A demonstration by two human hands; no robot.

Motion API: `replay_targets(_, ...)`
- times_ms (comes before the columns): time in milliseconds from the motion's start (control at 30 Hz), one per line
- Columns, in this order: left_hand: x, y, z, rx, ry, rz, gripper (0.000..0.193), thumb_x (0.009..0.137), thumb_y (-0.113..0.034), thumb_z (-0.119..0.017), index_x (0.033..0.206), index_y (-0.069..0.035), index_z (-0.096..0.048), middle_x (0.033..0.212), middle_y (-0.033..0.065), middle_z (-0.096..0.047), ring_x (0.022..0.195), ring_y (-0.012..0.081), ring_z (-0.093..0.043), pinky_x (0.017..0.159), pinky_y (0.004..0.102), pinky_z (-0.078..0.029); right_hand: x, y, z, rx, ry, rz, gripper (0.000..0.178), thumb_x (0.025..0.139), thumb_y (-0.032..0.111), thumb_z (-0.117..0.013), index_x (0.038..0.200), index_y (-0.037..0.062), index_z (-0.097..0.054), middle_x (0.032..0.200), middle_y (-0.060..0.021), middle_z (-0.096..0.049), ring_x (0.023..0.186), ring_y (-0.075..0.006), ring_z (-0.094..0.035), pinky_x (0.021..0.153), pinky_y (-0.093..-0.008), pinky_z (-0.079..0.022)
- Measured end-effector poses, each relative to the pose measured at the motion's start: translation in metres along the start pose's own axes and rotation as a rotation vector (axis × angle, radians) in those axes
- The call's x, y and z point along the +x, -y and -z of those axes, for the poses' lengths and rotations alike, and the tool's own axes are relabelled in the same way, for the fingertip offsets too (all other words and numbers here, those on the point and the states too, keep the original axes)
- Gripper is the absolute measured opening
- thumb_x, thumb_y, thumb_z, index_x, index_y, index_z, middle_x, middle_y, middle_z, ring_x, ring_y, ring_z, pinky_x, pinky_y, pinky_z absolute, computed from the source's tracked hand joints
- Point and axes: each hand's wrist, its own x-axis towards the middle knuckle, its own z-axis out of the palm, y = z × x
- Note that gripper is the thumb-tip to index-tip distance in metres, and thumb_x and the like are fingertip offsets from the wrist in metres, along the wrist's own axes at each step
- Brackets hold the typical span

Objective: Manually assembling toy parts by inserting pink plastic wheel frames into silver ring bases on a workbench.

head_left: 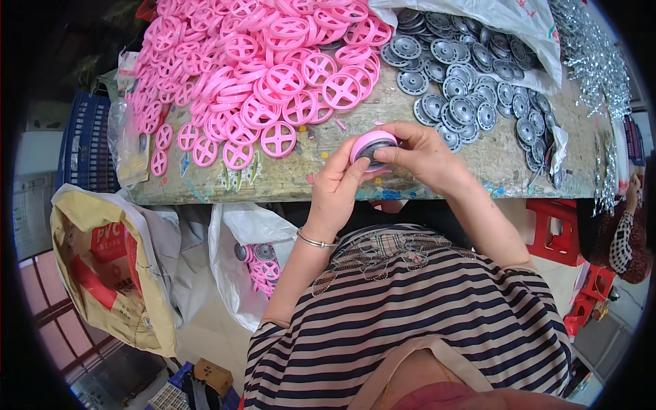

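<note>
Above the table's front edge, both my hands grip one small toy wheel (374, 145), a pink plastic rim with a grey hub disc in it. My left hand (336, 179) is closed on its left side, thumb against the grey face. From the right, my right hand (427, 158) clasps it, thumb pressing on the disc. Fingers cover part of the rim. Beyond my left hand lies a big heap of pink wheel rims (279, 83) with cross spokes. Grey hub discs (459, 109) are piled on the right, some against a white plastic bag (547, 34).
The worn wooden table (287, 184) spans the front. Below it on the left, a white sack (229, 273) holds pink and grey wheels, beside a yellow paper bag (154, 321). Silver tinsel (594, 61) hangs at the right. Red plastic stools (553, 232) stand at right, near another person's arm (632, 198).
</note>
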Motion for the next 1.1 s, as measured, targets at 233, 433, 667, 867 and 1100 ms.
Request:
replay_targets(233, -0.018, 0.012, 0.012, 0.404, -0.099, -0.066, 0.034, 0.097, -0.005, -0.045, 0.13, 0.005, -0.045, 0.118, 0.0113, -0.055, 0.105, 0.0187, -0.057, 0.089, 0.0336, -0.053, 0.0, -0.029, -0.01, -0.079, -0.027, -0.035, 0.028, 0.086, 0.007, -0.065, 0.114, 0.0015, -0.062, 0.097, -0.0021, -0.065, 0.088, -0.0081, -0.059, 0.079, -0.0249, -0.05)
replay_targets(433, -0.075, -0.018, 0.041, 0.644, -0.553, -0.243, 0.029, 0.097, -0.011, -0.045, 0.12, 0.005, -0.053, 0.114, 0.012, -0.058, 0.104, 0.0177, -0.055, 0.093, 0.0302, -0.041, 0.025, -0.011, 0.017, -0.404, -0.189, 0.082, 0.029, 0.094, 0.023, -0.054, 0.115, 0.0036, -0.062, 0.1, -0.0051, -0.062, 0.091, -0.0146, -0.06, 0.078, -0.0275, -0.049)
replay_targets(667, -0.207, -0.029, 0.15, 1.17, -0.912, -0.057, 0.032, 0.1, -0.021, -0.041, 0.117, 0.002, -0.055, 0.106, 0.0133, -0.062, 0.096, 0.0214, -0.058, 0.086, 0.0321, -0.046, 0.089, 0.001, 0.004, -1.175, -0.341, 0.659, 0.074, 0.071, 0.032, -0.076, 0.133, 0.0054, -0.045, 0.131, -0.0142, -0.046, 0.12, -0.0339, -0.04, 0.1, -0.0425, -0.038)
replay_targets(867, -0.183, -0.019, 0.137, 1.332, -0.851, -0.048, 0.028, 0.092, -0.009, -0.054, 0.117, 0.004, -0.055, 0.106, 0.0139, -0.056, 0.094, 0.0252, -0.059, 0.081, 0.0317, -0.048, 0.111, -0.009, 0.015, -1.336, -0.307, 0.648, 0.074, 0.067, 0.031, -0.078, 0.13, 0.0057, -0.048, 0.125, -0.0152, -0.05, 0.112, -0.0334, -0.047, 0.096, -0.0416, -0.041)
replay_targets(1100, -0.056, -0.012, 0.04, 0.28, -0.368, -0.304, 0.042, 0.096, -0.006, -0.046, 0.136, 0.001, -0.037, 0.118, 0.0148, -0.055, 0.099, 0.0191, -0.06, 0.08, 0.0306, -0.054, 0.047, 0.001, -0.011, -1.036, -0.186, 0.832, 0.064, 0.065, 0.029, -0.079, 0.117, -0.0006, -0.056, 0.11, -0.0208, -0.056, 0.1, -0.0353, -0.056, 0.087, -0.0432, -0.046)
